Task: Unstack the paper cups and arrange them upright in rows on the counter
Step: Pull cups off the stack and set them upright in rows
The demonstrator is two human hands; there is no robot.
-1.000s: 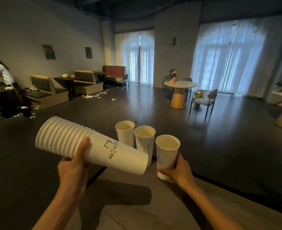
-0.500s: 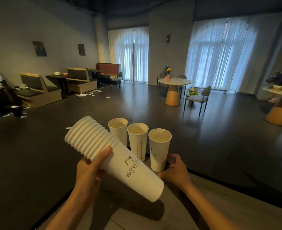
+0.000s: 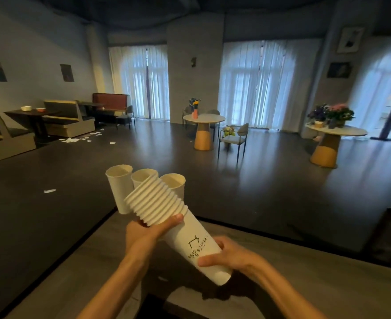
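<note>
Head view, the only one. I see both hands on the stack of nested paper cups (image 3: 166, 217), which is held tilted in the air above the near tabletop (image 3: 304, 268), rims pointing up and away, base toward me. My left hand (image 3: 147, 231) grips it just under the ribbed band of rims, thumb laid across the front. My right hand (image 3: 226, 252) curls round the outermost cup near its base, thumb on the side wall, fingers behind.

3 single cups (image 3: 121, 187) stand upright in a row at the far left corner of the tabletop, close together, partly hidden behind the stack; I cannot tell whether they touch.

Step in hand, as I judge it: freeing cup 4. The right hand's hold on the base end suggests the outermost cup comes off downward while the left keeps the rest. The next move calls for a straight pull along the stack's axis with a light squeeze, since thin paper walls crush easily, then setting the cup upright beside the row.

Writing: the outer cup carries a small line drawing (image 3: 193, 241), like a house outline, and a handwritten-style line of script (image 3: 198, 248) beneath. I cannot read the characters. No brand name I can make out.
</note>
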